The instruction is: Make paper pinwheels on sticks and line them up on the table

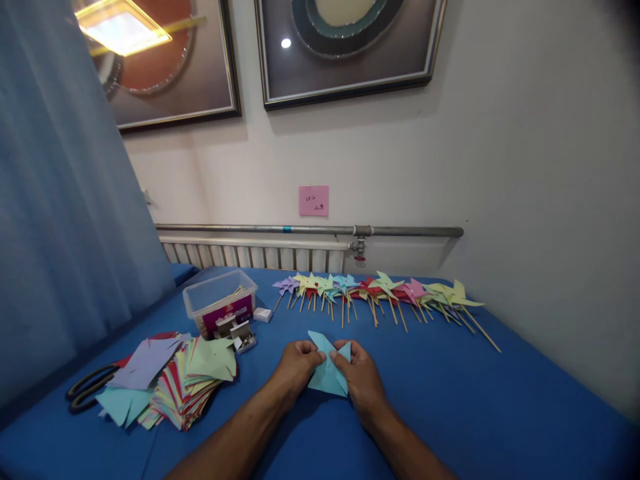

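Note:
A light blue paper pinwheel (327, 377), partly folded and without a stick, is held up between my two hands over the blue table cover. My left hand (299, 365) pinches its left side, thumb toward the middle. On the other side my right hand (361, 373) grips a folded corner, its thumb pressed near the centre. Beyond them lies a row of finished paper pinwheels (385, 285) on thin wooden sticks, in several colours. To the left are stacked cut paper squares (213, 360), with slits in their corners. The undersides of my fingers are hidden.
A clear plastic box (220, 300) holding sticks stands at the back left. Small open boxes of pins (244, 338) and a white box (263, 315) sit beside it. Black-handled scissors (90, 387) lie partly under paper. A blue curtain (75, 187) hangs left; a wall (530, 200) borders the right.

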`<state>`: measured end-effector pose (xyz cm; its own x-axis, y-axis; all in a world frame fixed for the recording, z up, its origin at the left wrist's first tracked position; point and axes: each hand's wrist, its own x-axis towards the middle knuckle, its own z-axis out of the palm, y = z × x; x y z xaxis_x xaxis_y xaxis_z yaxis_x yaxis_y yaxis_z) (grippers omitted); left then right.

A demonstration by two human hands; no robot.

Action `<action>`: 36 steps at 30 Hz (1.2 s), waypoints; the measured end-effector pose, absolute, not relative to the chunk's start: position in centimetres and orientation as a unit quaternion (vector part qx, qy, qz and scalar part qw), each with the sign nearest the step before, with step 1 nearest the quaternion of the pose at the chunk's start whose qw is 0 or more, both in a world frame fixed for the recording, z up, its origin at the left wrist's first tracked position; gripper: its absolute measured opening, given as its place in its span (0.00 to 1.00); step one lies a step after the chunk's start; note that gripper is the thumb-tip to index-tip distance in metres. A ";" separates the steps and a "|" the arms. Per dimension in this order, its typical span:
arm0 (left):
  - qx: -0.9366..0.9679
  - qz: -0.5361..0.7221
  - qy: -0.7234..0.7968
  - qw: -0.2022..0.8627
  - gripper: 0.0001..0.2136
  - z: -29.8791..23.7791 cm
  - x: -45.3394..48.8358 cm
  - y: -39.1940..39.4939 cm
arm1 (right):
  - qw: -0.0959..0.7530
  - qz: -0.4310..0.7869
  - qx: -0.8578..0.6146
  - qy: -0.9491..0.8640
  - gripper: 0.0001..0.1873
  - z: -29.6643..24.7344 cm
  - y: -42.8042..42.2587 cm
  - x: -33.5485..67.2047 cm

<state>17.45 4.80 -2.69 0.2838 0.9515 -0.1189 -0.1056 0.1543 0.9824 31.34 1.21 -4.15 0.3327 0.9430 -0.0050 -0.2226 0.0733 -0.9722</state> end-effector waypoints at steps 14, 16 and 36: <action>0.516 0.409 0.446 0.606 0.17 -2.9 17.5 5.0 | 0.626 0.435 -0.522 -0.383 0.21 -4.3 1.0 31.4; 0.515 0.411 0.445 0.607 0.17 -2.8 17.5 5.0 | 0.623 0.438 -0.523 -0.383 0.21 -4.1 0.9 31.4; 0.413 0.485 0.407 0.655 0.17 -1.5 16.0 5.8 | 0.631 0.557 -0.382 -0.382 0.24 -2.6 -0.3 30.4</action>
<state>15.96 5.81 -1.49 0.1985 0.9712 -0.1315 -0.2992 0.1878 0.9355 30.38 -0.35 -2.57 0.0873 0.9945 0.0574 -0.4111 0.0885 -0.9073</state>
